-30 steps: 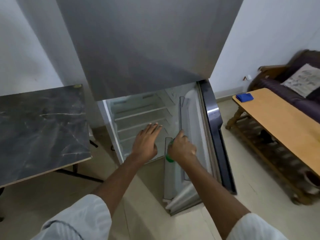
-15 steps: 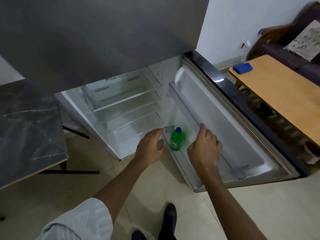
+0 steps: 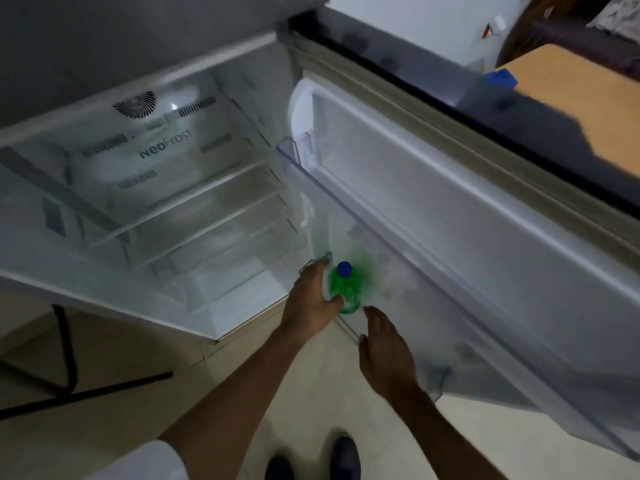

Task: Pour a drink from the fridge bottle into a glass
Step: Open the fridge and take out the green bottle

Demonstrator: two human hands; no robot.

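Observation:
A green bottle (image 3: 344,289) with a blue cap stands upright in the lower door shelf (image 3: 398,271) of the open fridge. My left hand (image 3: 311,299) is against the bottle's left side, with the thumb curling round its front; the grip is partly hidden. My right hand (image 3: 384,344) hovers just below and right of the bottle, fingers apart, holding nothing. No glass is in view.
The fridge door (image 3: 467,209) is swung wide to the right. The fridge interior (image 3: 173,202) has bare glass shelves. A wooden table (image 3: 588,109) with a blue object (image 3: 500,77) stands behind the door. A dark table's legs (image 3: 65,358) are at left. My shoes (image 3: 343,455) are below.
The view has moved closer to the fridge. My left hand has come onto the bottle. My right hand has left the door shelf rail and dropped beside the bottle.

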